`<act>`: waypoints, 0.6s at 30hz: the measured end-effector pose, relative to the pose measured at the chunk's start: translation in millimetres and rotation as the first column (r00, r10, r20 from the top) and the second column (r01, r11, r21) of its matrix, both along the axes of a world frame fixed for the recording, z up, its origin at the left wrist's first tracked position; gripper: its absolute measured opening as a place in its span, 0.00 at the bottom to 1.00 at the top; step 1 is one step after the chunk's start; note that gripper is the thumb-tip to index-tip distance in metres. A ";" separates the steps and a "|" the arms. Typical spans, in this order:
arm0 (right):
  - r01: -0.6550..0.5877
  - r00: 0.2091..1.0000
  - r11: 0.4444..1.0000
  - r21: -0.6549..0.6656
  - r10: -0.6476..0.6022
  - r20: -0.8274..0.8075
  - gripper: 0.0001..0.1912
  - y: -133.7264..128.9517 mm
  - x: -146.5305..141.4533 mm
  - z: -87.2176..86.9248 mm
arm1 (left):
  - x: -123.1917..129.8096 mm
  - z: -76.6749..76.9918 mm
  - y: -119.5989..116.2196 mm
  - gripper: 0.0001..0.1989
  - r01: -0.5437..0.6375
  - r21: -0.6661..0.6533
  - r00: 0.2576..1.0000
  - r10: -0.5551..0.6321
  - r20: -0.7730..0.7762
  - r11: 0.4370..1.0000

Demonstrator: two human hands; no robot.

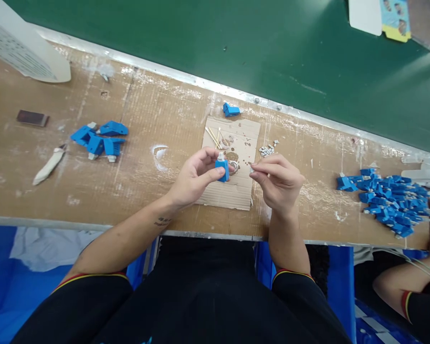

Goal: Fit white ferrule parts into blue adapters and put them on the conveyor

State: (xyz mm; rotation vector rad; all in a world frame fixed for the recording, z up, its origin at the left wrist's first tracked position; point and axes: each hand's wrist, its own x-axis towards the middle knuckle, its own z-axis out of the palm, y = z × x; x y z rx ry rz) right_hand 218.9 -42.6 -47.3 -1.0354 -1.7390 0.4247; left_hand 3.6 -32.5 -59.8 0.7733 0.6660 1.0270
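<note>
My left hand [198, 174] is closed around a blue plastic part [221, 171] with a pale grey end pointing up, above a piece of cardboard [209, 193]. To its right, my right hand [277, 181] makes a pinch with thumb and forefinger. Between those fingertips shows a small grey piece [251, 170], too tiny to make out well. Just beyond the right hand lies a little pile of small grey pieces [267, 150]. Cotton swabs [214, 137] rest on the stained cardboard near a small ring-shaped thing [233, 166], partly hidden by the left hand.
One blue part [231, 110] lies behind the cardboard. Several blue parts [100, 138] sit at left, near a wrapped blade-like tool [49, 166] and a dark block [32, 118]. At right is a large blue heap [394, 196], with a co-worker's arm [404, 277] beside it. A green surface [200, 43] runs behind.
</note>
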 end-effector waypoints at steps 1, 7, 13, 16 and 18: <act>-0.018 0.999 1.000 0.002 0.018 -0.028 0.03 -0.7 -2.3 -0.1 | 0.5 -0.7 -1.4 0.20 0.035 0.010 0.999 -0.035 -0.003 0.999; -0.061 0.993 0.998 0.019 0.062 -0.102 0.03 -3.2 -10.6 -1.2 | 2.7 -3.9 -6.0 0.21 0.137 0.031 0.990 -0.138 0.028 0.990; -0.123 0.988 0.991 -0.048 0.118 -0.103 0.04 -6.9 -15.5 -2.6 | 1.8 -3.2 -7.1 0.21 0.157 0.001 0.987 -0.157 0.023 0.988; -0.161 0.980 0.985 -0.057 0.153 -0.127 0.04 -7.6 -18.4 -2.8 | 1.5 -2.8 -6.9 0.20 0.151 -0.010 0.988 -0.150 0.042 0.988; -0.177 0.976 0.983 -0.046 0.169 -0.141 0.05 -7.6 -19.4 -2.7 | 1.5 -2.6 -6.9 0.20 0.152 -0.014 0.987 -0.151 0.049 0.988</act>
